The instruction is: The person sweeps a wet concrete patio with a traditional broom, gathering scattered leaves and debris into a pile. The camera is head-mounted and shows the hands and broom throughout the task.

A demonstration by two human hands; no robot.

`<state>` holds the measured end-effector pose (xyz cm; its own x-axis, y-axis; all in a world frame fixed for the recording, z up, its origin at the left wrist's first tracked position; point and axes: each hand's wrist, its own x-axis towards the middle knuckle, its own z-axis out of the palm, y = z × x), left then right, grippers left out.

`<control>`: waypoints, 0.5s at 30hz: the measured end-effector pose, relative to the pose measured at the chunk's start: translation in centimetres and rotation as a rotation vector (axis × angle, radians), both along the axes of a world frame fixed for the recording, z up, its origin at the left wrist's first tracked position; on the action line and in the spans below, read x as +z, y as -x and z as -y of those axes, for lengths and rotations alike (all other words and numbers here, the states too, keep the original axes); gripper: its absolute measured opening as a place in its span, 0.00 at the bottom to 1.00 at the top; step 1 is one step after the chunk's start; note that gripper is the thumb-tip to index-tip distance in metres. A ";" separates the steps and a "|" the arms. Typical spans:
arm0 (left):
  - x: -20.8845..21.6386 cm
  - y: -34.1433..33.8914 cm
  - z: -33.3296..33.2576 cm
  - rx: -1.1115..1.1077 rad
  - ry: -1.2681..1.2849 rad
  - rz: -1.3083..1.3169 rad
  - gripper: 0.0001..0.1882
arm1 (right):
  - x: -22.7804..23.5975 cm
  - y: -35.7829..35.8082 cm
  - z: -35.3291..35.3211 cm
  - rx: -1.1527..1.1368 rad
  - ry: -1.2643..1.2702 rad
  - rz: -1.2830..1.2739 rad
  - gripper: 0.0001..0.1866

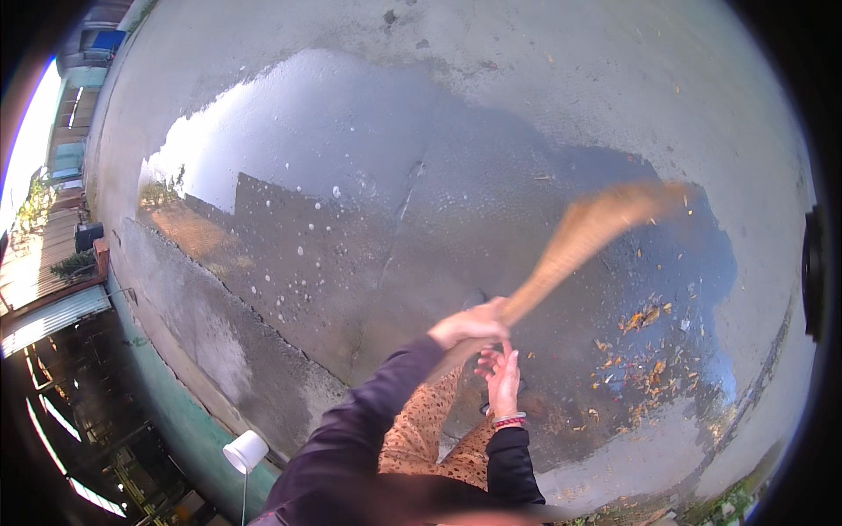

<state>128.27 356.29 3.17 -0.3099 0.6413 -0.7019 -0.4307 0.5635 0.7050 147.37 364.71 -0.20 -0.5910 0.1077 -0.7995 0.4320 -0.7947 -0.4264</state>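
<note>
My left hand (471, 325) is wrapped around the broom (579, 237), which angles toward two o'clock over the puddle (474, 167); my right hand (503, 387) sits just below at five o'clock, fingers uncurled. With perhaps only one firm grip, the broom could twist, and a hard stroke could splash water or scatter the leaves (650, 318) at three o'clock. Its tips are blurred, my left hand covers part of the handle, and I cannot tell whether my right fingers touch it.

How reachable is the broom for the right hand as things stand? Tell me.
Probably within reach, yes: the right hand looks open and close to the broom, near the left hand that grips it, and nothing else seems to block the way.
</note>
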 end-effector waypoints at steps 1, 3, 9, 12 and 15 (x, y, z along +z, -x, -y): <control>1.0 0.7 3.7 0.220 -0.052 0.111 0.41 | -0.5 -0.4 -0.1 0.029 0.002 0.068 0.32; 2.3 1.9 11.0 0.563 0.125 0.292 0.45 | -1.7 -1.7 -0.8 0.070 -0.003 0.219 0.31; -1.2 10.1 25.3 1.198 0.266 0.068 0.11 | -2.5 -6.4 -7.2 -0.085 -0.073 0.270 0.20; -6.6 16.3 24.9 1.473 -0.120 0.183 0.06 | -0.1 -7.8 -9.7 -0.121 -0.145 0.281 0.18; -13.1 19.4 17.1 1.320 -0.015 0.098 0.08 | 2.9 -8.8 -10.5 -0.159 -0.222 0.337 0.17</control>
<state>108.84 339.21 -9.92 -0.6521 -0.0930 -0.7524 -0.6951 -0.3229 0.6423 156.13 375.25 2.71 -0.2628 0.3676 -0.8921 0.4562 -0.7674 -0.4506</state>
